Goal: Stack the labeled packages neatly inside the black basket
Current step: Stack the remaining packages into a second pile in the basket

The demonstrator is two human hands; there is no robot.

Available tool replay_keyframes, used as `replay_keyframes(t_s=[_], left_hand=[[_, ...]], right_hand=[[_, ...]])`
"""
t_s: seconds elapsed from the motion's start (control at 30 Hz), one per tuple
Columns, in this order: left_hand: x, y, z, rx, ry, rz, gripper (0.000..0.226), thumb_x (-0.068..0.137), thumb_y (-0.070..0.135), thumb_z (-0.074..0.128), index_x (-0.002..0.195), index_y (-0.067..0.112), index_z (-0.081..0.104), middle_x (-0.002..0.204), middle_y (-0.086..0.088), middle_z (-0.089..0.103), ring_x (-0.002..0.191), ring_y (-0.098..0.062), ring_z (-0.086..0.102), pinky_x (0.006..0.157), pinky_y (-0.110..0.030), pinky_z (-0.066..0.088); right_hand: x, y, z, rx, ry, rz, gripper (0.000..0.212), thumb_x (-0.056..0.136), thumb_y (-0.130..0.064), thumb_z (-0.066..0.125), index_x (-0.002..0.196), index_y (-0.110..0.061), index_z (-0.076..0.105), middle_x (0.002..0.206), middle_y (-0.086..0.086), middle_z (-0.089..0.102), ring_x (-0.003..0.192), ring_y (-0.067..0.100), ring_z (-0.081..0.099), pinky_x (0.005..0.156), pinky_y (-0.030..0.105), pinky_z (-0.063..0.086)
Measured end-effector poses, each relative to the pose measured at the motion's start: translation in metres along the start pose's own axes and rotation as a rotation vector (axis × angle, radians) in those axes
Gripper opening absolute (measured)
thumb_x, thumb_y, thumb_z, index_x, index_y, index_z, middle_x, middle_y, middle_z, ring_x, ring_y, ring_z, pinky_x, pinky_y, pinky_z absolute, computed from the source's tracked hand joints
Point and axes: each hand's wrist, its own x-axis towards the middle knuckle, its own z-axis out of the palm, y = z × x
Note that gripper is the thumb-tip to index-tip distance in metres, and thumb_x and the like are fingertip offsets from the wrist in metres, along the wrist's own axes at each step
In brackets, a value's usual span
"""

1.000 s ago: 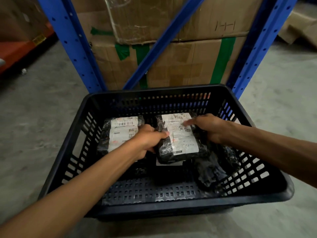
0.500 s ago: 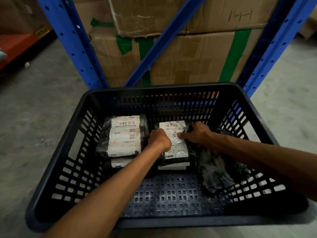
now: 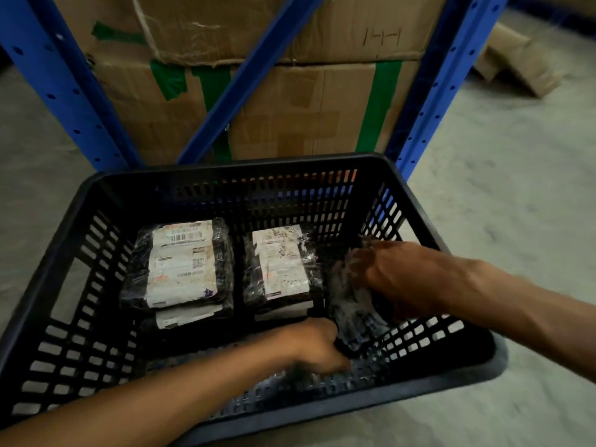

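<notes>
A black slotted basket [image 3: 48, 285] sits on the floor before me. Inside it are two short stacks of black wrapped packages with white labels: a left stack [image 3: 180, 266] and a middle stack [image 3: 282, 262], each with a second package showing underneath. A third black package [image 3: 351, 304] lies label-down against the right wall. My right hand [image 3: 396, 279] grips its upper part. My left hand [image 3: 319, 345] holds its near lower corner. Motion blur hides the fingers.
Blue steel rack posts [image 3: 64, 91] and a diagonal brace [image 3: 245, 79] stand just behind the basket, with stacked cardboard boxes [image 3: 290, 108] taped green. Flattened cardboard [image 3: 516, 62] lies on the concrete floor at the far right.
Both hands have left the middle stack's top package, which now lies flat. They have moved right and toward me onto the black package by the right wall.
</notes>
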Motion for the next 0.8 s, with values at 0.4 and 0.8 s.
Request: replay_keyframes(t_s=[0.4, 0.8], left_hand=[[0.115, 0.008, 0.065, -0.426, 0.345, -0.184, 0.080, 0.080, 0.042, 0.072, 0.149, 0.018, 0.041, 0.154, -0.008, 0.042, 0.142, -0.026, 0.040, 0.115, -0.031, 0.035], [-0.037, -0.028, -0.022, -0.415, 0.261, 0.039, 0.064, 0.080, 0.070, 0.055, 0.105, 0.014, 0.070, 0.109, -0.012, 0.074, 0.102, -0.029, 0.070, 0.094, -0.044, 0.052]], right_hand=[[0.013, -0.021, 0.060, -0.023, 0.101, 0.035, 0.049, 0.098, -0.012, 0.048, 0.147, -0.010, 0.043, 0.156, 0.013, 0.039, 0.152, 0.031, 0.015, 0.121, 0.048, 0.025], [-0.020, 0.039, -0.061, 0.814, -0.112, -0.017, 0.049, 0.091, -0.013, 0.065, 0.132, -0.034, 0.049, 0.115, -0.008, 0.065, 0.102, 0.015, 0.065, 0.090, 0.041, 0.057]])
